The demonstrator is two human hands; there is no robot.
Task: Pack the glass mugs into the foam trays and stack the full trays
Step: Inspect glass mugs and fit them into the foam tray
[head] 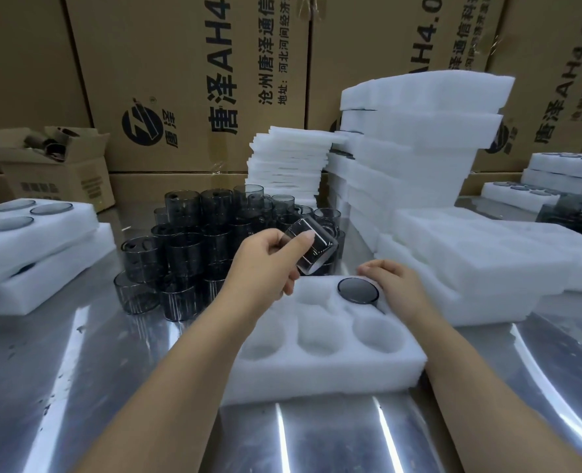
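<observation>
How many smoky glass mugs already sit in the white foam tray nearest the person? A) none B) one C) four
B: one smoky glass mug sits in the back right pocket of the white foam tray; the other pockets in view are empty.

Mug pile [194,247] behind tray [323,373]; foam stack [470,268] right, perhaps abutting.

Stacked cardboard cartons [187,80] behind the far edge of the tabletop [61,387] carry black print turned sideways: the large brand "唐泽AH4.0", a smaller line starting "沧州唐泽通信", and an address line starting "地址:河北河间经济", both lines cut off at the top. A round black logo [142,123] with small "唐泽" sits below the brand. A small open box [57,186] at the far left corner bears print too blurred to read.
</observation>
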